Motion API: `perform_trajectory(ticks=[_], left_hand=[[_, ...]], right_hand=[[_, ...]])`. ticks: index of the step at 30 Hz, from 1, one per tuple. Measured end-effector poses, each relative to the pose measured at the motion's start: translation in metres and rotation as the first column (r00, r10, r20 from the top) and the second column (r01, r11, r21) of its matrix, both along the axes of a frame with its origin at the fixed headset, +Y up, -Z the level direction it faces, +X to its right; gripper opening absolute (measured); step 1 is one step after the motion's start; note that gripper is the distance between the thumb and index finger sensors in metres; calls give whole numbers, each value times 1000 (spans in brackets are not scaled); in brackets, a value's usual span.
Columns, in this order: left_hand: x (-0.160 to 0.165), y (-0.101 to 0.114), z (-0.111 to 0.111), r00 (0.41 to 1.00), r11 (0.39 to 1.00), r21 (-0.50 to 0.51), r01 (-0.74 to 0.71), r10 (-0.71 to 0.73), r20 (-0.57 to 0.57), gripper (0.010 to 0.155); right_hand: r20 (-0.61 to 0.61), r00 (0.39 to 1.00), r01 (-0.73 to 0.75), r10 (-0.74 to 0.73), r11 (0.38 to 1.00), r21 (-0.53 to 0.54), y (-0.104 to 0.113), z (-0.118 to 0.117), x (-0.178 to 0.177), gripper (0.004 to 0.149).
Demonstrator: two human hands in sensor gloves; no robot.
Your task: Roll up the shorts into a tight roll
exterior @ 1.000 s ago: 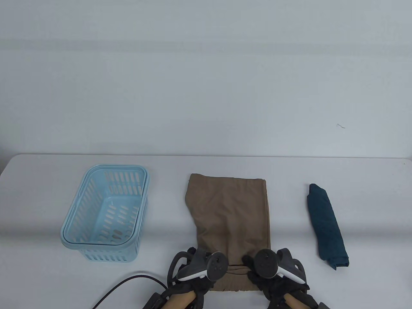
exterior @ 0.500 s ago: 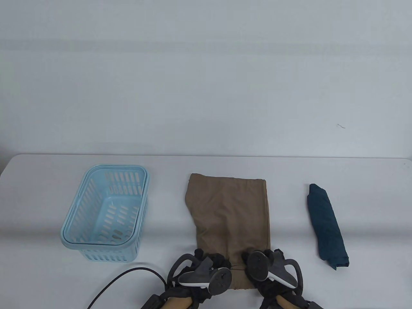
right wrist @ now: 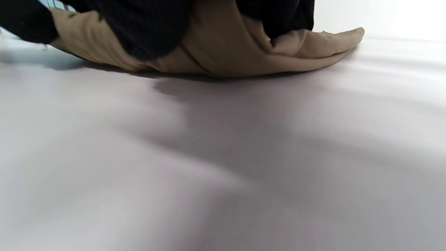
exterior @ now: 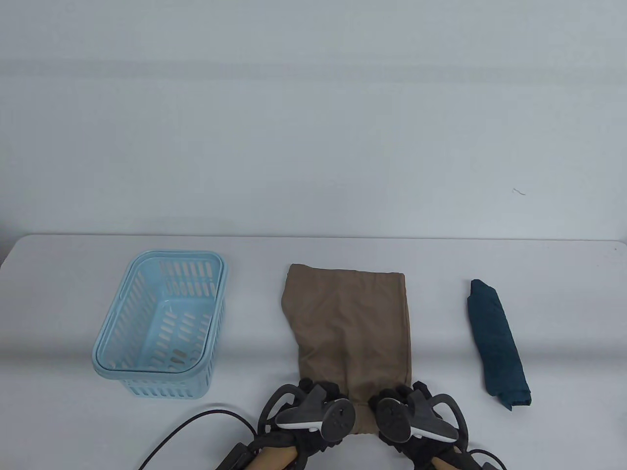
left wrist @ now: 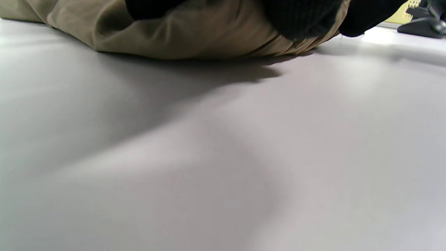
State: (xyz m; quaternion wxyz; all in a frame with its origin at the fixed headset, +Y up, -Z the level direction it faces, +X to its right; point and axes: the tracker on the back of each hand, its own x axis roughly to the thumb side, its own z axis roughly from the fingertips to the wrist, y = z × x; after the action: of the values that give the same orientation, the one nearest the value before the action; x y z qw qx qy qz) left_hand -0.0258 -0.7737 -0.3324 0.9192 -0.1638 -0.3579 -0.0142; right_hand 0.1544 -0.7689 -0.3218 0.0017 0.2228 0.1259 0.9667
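Observation:
The tan shorts (exterior: 350,325) lie folded lengthwise in the middle of the white table (exterior: 59,293), their near end rolled up under my hands. My left hand (exterior: 318,396) rests on the left part of the roll, my right hand (exterior: 399,399) on the right part. In the left wrist view my gloved fingers (left wrist: 299,17) curl over the tan roll (left wrist: 195,35). In the right wrist view my fingers (right wrist: 150,28) press on the roll (right wrist: 223,48), whose end sticks out to the right. The trackers hide most of the fingers in the table view.
A light blue plastic basket (exterior: 161,323) stands at the left. A rolled dark teal garment (exterior: 497,342) lies at the right. A black cable (exterior: 196,426) runs along the near edge by my left arm.
Both hands have turned forward over the near end of the shorts, rolling it away from me. The flat tan strip near the table edge is now gathered under the hands.

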Motion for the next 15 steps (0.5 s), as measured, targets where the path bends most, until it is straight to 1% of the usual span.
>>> perform_trajectory(ticks=[2, 3, 5, 7, 9, 10, 12, 15], left_hand=[[-4, 2, -4, 999, 998, -46, -42, 41, -29, 68], [-6, 4, -6, 996, 995, -73, -72, 69, -51, 67], [-11, 7, -10, 990, 987, -106, -121, 112, -84, 65], [-14, 10, -11, 984, 981, -125, -152, 138, -111, 63], [-15, 13, -12, 976, 975, -127, -185, 167, -139, 61], [-15, 13, -12, 974, 973, -124, -193, 174, -146, 61], [-13, 13, -12, 971, 973, -116, -199, 179, -157, 59], [-10, 11, -11, 971, 979, -60, -195, 184, -155, 58]], right_hand=[[37, 997, 64, -62, 997, -53, 0, -4, 5, 62], [75, 991, 116, -109, 988, -98, 0, -7, 9, 61], [151, 964, 246, -220, 952, -185, 0, -12, 16, 60], [209, 932, 342, -297, 910, -234, -2, -15, 21, 59], [255, 896, 425, -364, 869, -251, -7, -16, 25, 57], [270, 885, 446, -380, 859, -252, -8, -16, 25, 57], [280, 883, 443, -376, 865, -236, -8, -15, 25, 56], [274, 898, 404, -344, 892, -202, -9, -14, 22, 54]])
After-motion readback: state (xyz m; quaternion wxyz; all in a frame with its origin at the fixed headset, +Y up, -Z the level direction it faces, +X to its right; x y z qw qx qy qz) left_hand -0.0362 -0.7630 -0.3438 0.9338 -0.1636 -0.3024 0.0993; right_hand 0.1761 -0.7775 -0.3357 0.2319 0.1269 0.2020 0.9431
